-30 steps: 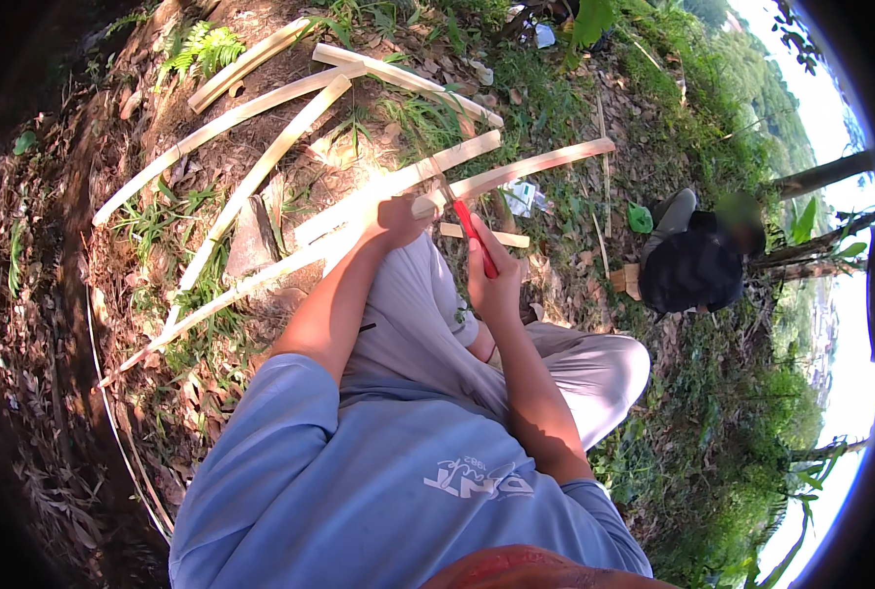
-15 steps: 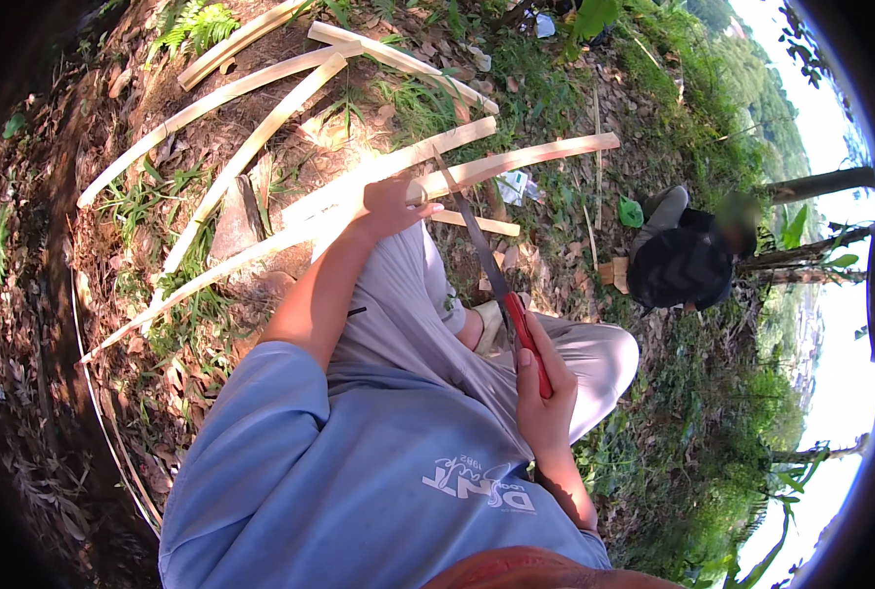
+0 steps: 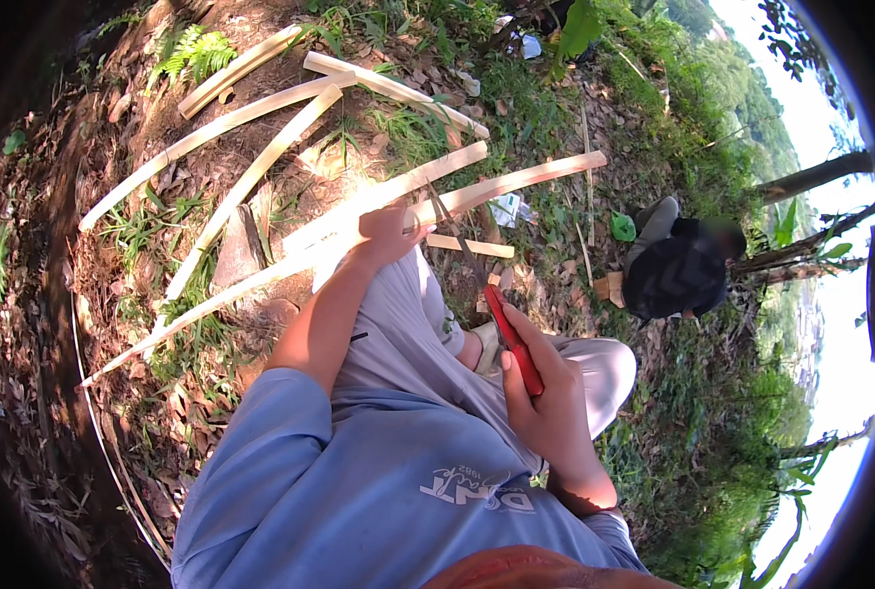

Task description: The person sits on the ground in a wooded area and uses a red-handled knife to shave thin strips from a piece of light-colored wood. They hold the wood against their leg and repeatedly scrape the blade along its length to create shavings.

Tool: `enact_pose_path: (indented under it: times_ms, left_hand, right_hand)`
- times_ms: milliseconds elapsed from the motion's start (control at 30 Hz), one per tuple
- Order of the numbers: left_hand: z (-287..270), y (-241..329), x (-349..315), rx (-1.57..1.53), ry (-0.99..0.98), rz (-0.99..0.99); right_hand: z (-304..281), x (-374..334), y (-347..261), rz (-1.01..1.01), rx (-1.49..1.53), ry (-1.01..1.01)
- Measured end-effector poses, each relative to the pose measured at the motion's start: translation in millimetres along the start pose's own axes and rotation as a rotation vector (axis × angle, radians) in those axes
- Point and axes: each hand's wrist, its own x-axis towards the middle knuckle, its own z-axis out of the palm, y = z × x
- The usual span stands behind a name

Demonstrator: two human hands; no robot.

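Observation:
My left hand [image 3: 388, 236] is closed around a long pale wooden strip [image 3: 535, 179] resting over my raised leg. In my right hand [image 3: 545, 378] is the red handle [image 3: 513, 339] of a hand saw, fingers wrapped round it. Its long, narrow dark blade [image 3: 470, 250] slants up and to the left, crossing the strip just right of my left hand. The blade is blurred, and whether it cuts into the wood I cannot tell. Another pale strip [image 3: 432, 169] lies just beyond the held one.
Several more wooden strips [image 3: 251, 187] lie on the leafy ground ahead and left, by a flat stone [image 3: 238, 245]. A short wood piece [image 3: 477, 245] is near my knee. To the right sits another person in dark clothing [image 3: 675, 275], with tree trunks [image 3: 815, 179] behind.
My right hand has pushed the saw a little forward and left, leaving less blade between handle and strip. My left hand keeps its hold. The whole view has shifted slightly.

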Motion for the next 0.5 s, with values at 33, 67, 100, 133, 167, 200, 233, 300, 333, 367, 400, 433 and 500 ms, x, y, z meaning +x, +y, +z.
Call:
enact_pose_path:
  times_ms: [33,67,100,133,167,200,233,300,333,367,400,433,500]
  left_hand:
    - [-2.4,-0.8,-5.0,-0.015,0.003,-0.02]
    - [13.5,-15.2,-2.8,-0.055,0.09,0.015]
    - [16.2,-13.7,0.7,0.032,0.065,0.031]
    - [18.3,-12.5,2.5,0.027,0.085,0.063]
    - [17.7,-12.0,2.3,0.026,0.099,0.089]
    - [12.9,-6.6,1.4,0.015,0.079,0.084]
    - [5.1,0.8,-0.1,0.009,0.065,0.082]
    - [-1.0,5.1,2.2,0.034,0.065,0.072]
    - [3.0,1.3,3.8,0.07,0.083,0.069]
    - [7.2,-0.7,4.9,0.1,0.095,0.07]
    - [7.2,-0.8,4.1,0.082,0.049,0.026]
    - [6.7,0.3,5.8,0.064,0.061,0.042]
    - [6.5,-2.5,3.7,0.022,0.083,0.049]
  right_hand:
    - [7.0,4.7,0.0,-0.028,0.027,0.042]
    - [12.8,15.0,-2.3,-0.044,0.0,0.072]
    - [20.5,27.6,8.4,-0.037,0.026,0.11]
    - [31.5,42.4,27.2,-0.031,0.057,0.147]
    - [43.3,57.8,44.8,-0.021,0.094,0.177]
    - [55.0,74.8,59.8,-0.041,0.096,0.216]
    - [67.3,93.9,73.9,-0.066,0.1,0.26]
    - [87.8,131.9,93.6,-0.116,0.093,0.297]
    - [99.2,147.8,102.3,-0.145,0.084,0.298]
    - [106.3,157.2,107.5,-0.165,0.071,0.3]
    - [110.6,160.1,109.6,-0.179,0.108,0.31]
    - [112.8,161.2,111.8,-0.191,0.142,0.325]
    - [111.2,149.7,103.6,-0.148,0.151,0.313]
